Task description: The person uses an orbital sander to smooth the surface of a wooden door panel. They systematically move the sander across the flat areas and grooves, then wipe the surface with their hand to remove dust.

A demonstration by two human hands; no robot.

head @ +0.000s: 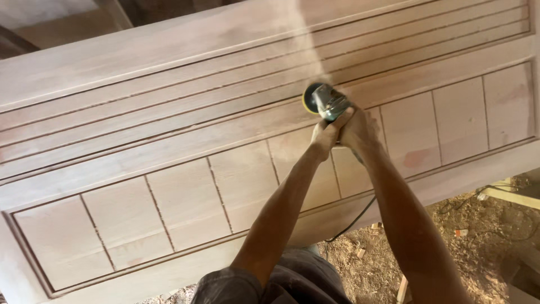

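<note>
A large pale wooden door panel [169, 186] with grooved lines and rectangular sections lies flat across the view. A small electric sander [323, 101] with a yellow round pad rests on the panel near its middle. My left hand [325, 134] and my right hand [358, 128] are both wrapped around the sander's body, arms stretched forward over the wood. A dusty haze rises above the tool. The sander's black cord [354, 222] trails back under my right arm toward the floor.
Sawdust and wood chips cover the floor [478, 247] at the lower right, with a wood offcut [512, 197] and loose cable there. The panel's near edge runs diagonally just in front of my body.
</note>
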